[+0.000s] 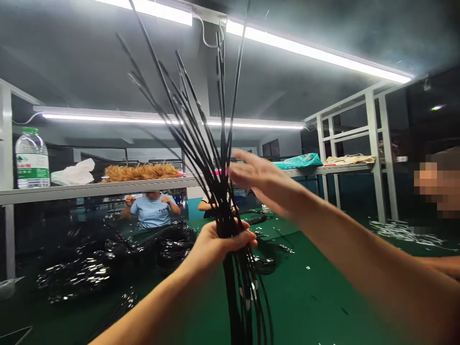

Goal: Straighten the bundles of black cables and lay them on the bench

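My left hand [215, 242] is wrapped around a thick bundle of thin black cables [224, 213] and holds it upright. Above my grip the strands fan out toward the ceiling lights; below it they hang down past the lower edge of the view. My right hand [258, 177], somewhat blurred, is raised beside the right side of the fanned strands. Its fingers are stretched toward them, and whether the fingertips touch a strand is hard to make out.
Coiled black cables [82, 273] lie in heaps on the green table [305, 306] at left. A shelf [143, 186] above it carries a water bottle [32, 158], a white plastic bag [74, 172] and a teal bag [298, 161]. Co-workers [153, 211] sit opposite; another person is at right.
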Tool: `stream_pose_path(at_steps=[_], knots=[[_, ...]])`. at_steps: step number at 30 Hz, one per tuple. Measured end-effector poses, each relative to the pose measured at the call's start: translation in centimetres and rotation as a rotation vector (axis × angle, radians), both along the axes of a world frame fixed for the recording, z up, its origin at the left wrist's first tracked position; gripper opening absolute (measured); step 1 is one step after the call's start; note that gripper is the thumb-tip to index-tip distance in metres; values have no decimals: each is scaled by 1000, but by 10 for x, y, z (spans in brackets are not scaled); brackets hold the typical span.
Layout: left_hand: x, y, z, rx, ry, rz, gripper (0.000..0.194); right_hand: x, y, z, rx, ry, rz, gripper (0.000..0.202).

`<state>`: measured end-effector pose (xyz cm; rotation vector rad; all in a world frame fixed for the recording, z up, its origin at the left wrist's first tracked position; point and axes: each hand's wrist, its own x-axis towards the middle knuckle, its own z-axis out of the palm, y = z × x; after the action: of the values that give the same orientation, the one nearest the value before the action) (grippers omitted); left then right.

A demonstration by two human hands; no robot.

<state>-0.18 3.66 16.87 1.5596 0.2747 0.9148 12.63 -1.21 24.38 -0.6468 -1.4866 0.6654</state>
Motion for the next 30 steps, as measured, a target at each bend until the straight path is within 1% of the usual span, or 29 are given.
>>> stream_pose_path(at_steps=[1,2,4,5,6,7,8,9,10,12,14,16,18,19,21,24,26,28,30], knots=[[-8,1,6,26,-20,23,30,3,0,-23,-51,-40,35,46],[-16,0,12,45,-25,43,28,5,0,-49,-100,-115,116,44],[-28,-2,23,92,17,93,25,6,2,-98,-216,-249,260,32],[-32,-3,27,120,55,123,23,5,3,-118,-255,-228,215,31],[-35,-5,31,141,88,149,22,4,4,-133,-259,-247,130,28],[-37,-5,34,153,114,163,19,2,4,-143,-261,-275,70,25],[-38,-6,36,153,129,170,17,1,4,-147,-258,-293,15,22],[-39,-6,38,143,138,170,15,0,5,-148,-261,-313,-3,18],[-39,-6,39,127,141,171,14,-1,5,-147,-277,-314,13,17],[-40,-6,40,93,140,173,14,-1,7,-141,-326,-249,86,22],[-40,-6,40,68,132,141,13,1,9,-139,-378,-136,178,31],[-41,-5,40,60,116,91,13,3,8,-141,-416,-72,275,34],[-41,-4,39,72,99,71,11,5,5,-147,-430,-80,335,31],[-41,-3,39,75,94,73,10,6,3,-152,-429,-102,319,29],[-41,-2,40,81,88,78,10,7,1,-160,-428,-156,226,23],[-40,-5,42,122,88,93,12,3,0,-168,-456,-225,135,24],[-38,-8,42,166,79,102,12,-2,0,-166,-431,-203,113,24],[-36,-13,43,190,91,112,10,-8,0,-161,-378,-160,32,22],[-33,-17,41,196,116,138,8,-14,1,-156,-363,-150,-46,20]])
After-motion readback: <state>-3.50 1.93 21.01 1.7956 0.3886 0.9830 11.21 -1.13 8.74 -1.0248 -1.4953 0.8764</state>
